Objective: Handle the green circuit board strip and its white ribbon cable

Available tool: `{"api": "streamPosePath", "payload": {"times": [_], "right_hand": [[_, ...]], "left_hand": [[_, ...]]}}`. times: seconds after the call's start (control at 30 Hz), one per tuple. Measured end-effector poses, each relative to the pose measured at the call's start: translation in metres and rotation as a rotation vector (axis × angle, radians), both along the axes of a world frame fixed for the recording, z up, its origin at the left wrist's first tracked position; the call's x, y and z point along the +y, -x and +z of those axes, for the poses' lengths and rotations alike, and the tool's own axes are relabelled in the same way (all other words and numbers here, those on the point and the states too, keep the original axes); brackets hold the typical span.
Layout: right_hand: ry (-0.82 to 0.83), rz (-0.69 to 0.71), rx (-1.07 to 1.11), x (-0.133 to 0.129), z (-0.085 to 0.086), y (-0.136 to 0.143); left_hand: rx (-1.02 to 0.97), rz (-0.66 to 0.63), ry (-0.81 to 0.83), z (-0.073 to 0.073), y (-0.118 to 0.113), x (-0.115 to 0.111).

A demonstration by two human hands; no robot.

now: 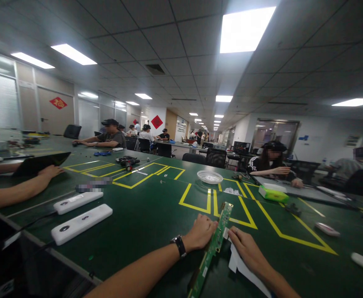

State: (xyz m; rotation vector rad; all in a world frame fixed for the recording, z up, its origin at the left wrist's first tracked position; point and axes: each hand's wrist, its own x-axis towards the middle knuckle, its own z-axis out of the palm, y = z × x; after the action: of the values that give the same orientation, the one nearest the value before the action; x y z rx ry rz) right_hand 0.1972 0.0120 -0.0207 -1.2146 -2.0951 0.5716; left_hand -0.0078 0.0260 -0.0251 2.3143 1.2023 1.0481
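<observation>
A long, narrow green circuit board (214, 248) stretches from the bottom of the view away from me over the green table. My left hand (200, 232), with a dark watch on its wrist, is closed on the board's left edge. Across from it, my right hand (245, 246) pinches a white paper sheet (238, 263). One corner of that sheet meets the board's right edge, and the rest hangs down below my hand. Whether the sheet is paper or a thin wipe is hard to tell.
Yellow tape outlines (197, 210) mark the table (138, 248). Beyond the board stand a white round basket (210, 177) and a bright green box (273, 193). Two white power strips (82, 223) lie left. Co-workers sit around; one person's arms (29, 186) reach in at left.
</observation>
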Motion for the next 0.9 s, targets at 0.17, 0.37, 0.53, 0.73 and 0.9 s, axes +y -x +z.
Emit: {"api": "streamPosePath", "payload": {"times": [0.17, 0.37, 0.53, 0.73, 0.9], "right_hand": [[-0.161, -0.159, -0.196, 0.011, 0.0, -0.021], [-0.24, 0.085, -0.302, 0.0, 0.009, -0.025], [-0.306, -0.012, -0.419, 0.011, 0.007, -0.03], [-0.349, -0.282, -0.542, 0.037, -0.002, -0.067], [-0.36, -0.181, -0.499, 0.028, -0.004, -0.052]], "left_hand": [[0.052, 0.154, 0.008, 0.003, 0.012, 0.006], [0.095, 0.162, -0.026, 0.004, 0.02, 0.01], [0.119, 0.145, -0.073, 0.005, 0.02, 0.009], [0.1, 0.185, -0.113, 0.005, 0.024, 0.015], [0.078, 0.186, -0.131, 0.003, 0.028, 0.018]]}}
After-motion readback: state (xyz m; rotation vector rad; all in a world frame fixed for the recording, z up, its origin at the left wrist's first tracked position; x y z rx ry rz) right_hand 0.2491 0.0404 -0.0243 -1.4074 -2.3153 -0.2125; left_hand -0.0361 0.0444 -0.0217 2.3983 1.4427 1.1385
